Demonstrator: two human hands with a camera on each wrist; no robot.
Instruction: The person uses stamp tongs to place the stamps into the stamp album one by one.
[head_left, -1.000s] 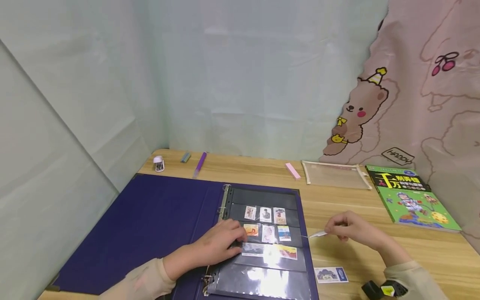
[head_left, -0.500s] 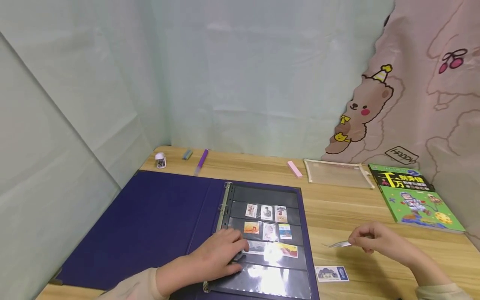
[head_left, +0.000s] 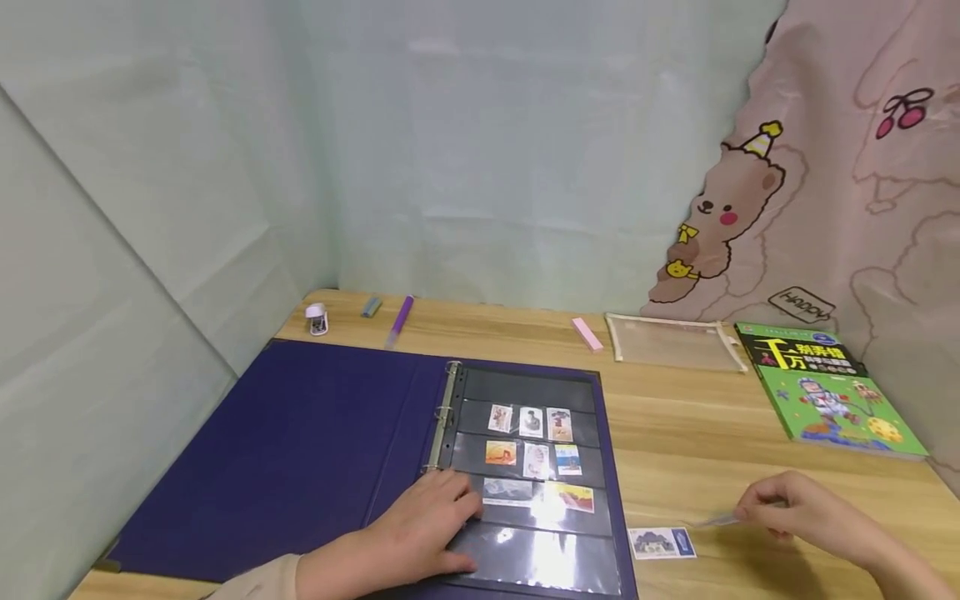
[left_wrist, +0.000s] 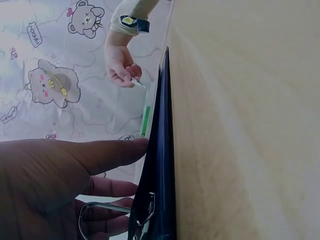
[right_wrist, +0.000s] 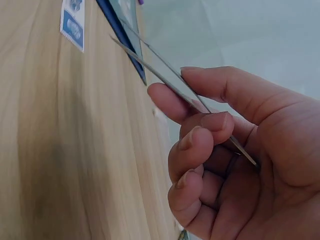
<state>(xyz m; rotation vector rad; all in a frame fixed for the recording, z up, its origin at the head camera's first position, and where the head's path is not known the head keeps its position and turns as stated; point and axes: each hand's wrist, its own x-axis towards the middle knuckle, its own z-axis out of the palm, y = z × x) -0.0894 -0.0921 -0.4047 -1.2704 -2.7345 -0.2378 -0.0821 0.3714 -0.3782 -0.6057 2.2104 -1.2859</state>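
A dark blue ring-binder stamp album [head_left: 315,450] lies open, with several small stamps in the strips of its black page [head_left: 547,387]. My left hand [head_left: 416,529] rests on the lower left of this page, beside the metal rings [head_left: 444,414]. In the left wrist view, the left thumb [left_wrist: 110,156] reaches to the page's edge. My right hand [head_left: 802,512] holds metal tweezers [right_wrist: 159,75] between thumb and fingers, their tips apart. Those tips point left, close to a loose blue-and-white stamp [head_left: 651,543] on the table right of the album. Nothing shows between the tips.
Along the back of the wooden table [head_left: 675,417] lie a small white-capped item [head_left: 317,318], a grey-blue block [head_left: 371,307], a purple pen [head_left: 401,321], a pink stick [head_left: 587,333] and a mesh pouch [head_left: 675,342]. A green book [head_left: 832,392] is at the right.
My right hand has moved right and toward the front edge with the tweezers, from the album's right edge to near the loose stamp. The left hand has slid slightly down the page.
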